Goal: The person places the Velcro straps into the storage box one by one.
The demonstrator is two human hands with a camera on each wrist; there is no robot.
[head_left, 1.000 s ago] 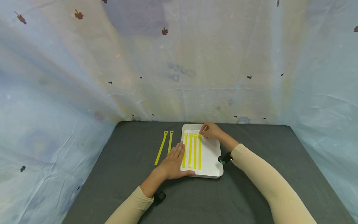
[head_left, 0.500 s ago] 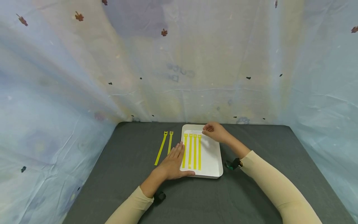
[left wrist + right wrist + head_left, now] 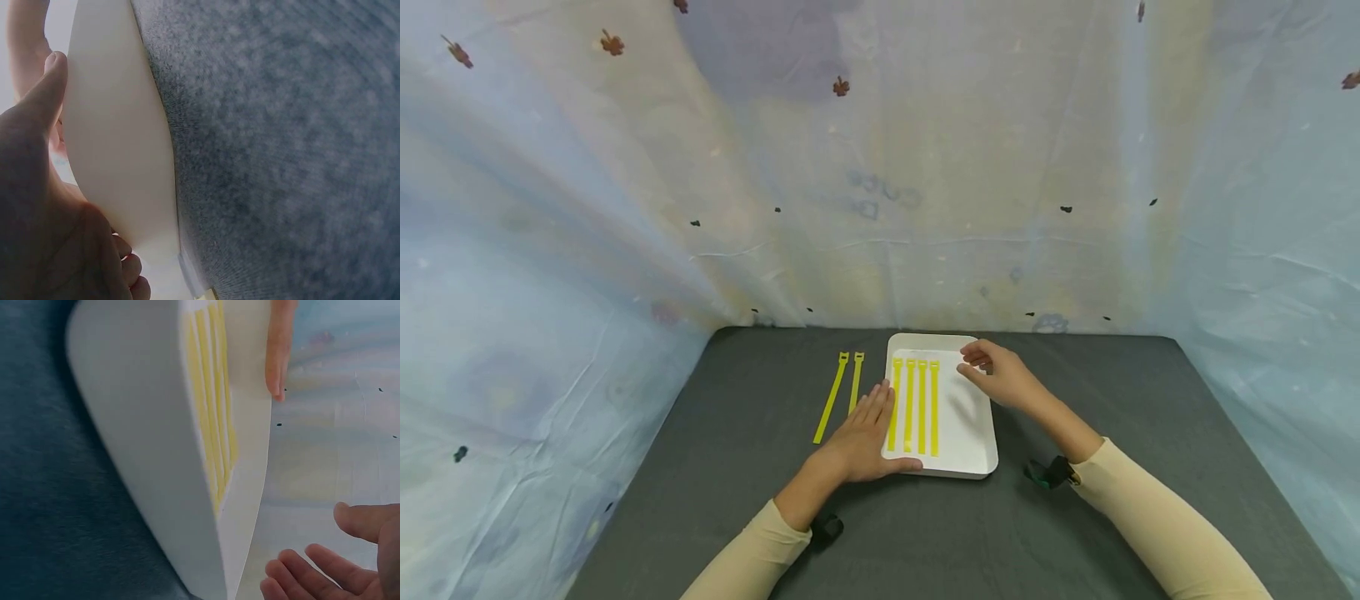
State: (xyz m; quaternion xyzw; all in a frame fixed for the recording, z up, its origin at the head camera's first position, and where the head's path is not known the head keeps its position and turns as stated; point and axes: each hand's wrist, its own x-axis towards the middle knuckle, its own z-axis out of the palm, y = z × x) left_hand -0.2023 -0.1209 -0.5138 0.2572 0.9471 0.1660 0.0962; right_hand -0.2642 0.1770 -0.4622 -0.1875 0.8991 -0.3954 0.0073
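Observation:
Several yellow cable straps (image 3: 922,408) with slotted heads lie lengthwise, side by side, in the left half of a white rectangular tray (image 3: 968,437). My left hand (image 3: 857,446) rests along the tray's left wall with straight fingers, its thumb out over the near edge. In the left wrist view that thumb (image 3: 50,90) lies against the tray's pale outer wall. My right hand (image 3: 1003,379) is over the tray's far right corner, holding nothing. Its fingers are loosely bent and apart from the thumb, as the right wrist view shows of the hand (image 3: 350,569) too.
Two more yellow straps (image 3: 831,400) lie on the dark grey cloth-covered table (image 3: 940,533) left of the tray, one partly behind the left hand. A pale patterned sheet (image 3: 880,275) hangs behind the table and at both sides.
My right hand has come away from the head of the rightmost strap in the tray, moving right and a little nearer, and its fingers have parted. The left hand has stayed in place.

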